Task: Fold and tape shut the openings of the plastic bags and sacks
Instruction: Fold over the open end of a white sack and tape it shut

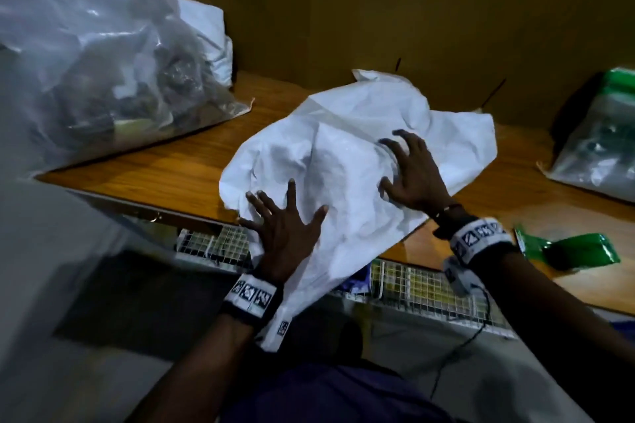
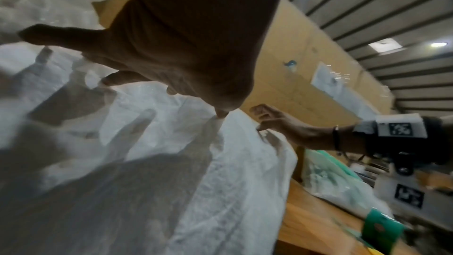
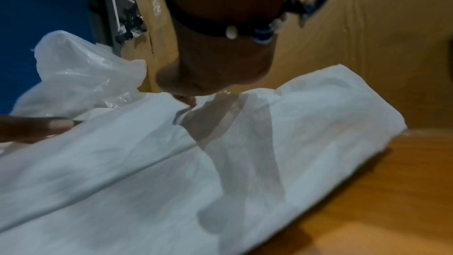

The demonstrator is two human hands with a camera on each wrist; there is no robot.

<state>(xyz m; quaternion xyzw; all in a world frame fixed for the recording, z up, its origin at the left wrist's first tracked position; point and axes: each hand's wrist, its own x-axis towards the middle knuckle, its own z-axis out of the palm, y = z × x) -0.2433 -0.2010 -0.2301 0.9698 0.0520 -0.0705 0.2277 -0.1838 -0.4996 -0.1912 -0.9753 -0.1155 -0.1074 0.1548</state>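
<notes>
A crumpled white woven sack (image 1: 347,161) lies across the wooden table (image 1: 178,161), its near end hanging over the front edge. My left hand (image 1: 285,216) presses flat on the sack's near left part with fingers spread. My right hand (image 1: 412,172) rests on the sack's middle right, fingers spread and slightly bent, tips touching the fabric. In the left wrist view the left hand's fingertips (image 2: 220,112) touch the sack (image 2: 171,162), and the right hand (image 2: 274,121) shows beyond. In the right wrist view the sack (image 3: 220,152) fills the frame below the right hand (image 3: 188,102).
A large clear plastic bag (image 1: 103,72) with dark contents sits at the table's left. Another clear bag with green parts (image 1: 598,144) lies at the right, and a green packet (image 1: 580,251) near the front right. Cardboard (image 1: 378,10) walls the back. A wire basket (image 1: 412,282) hangs under the table.
</notes>
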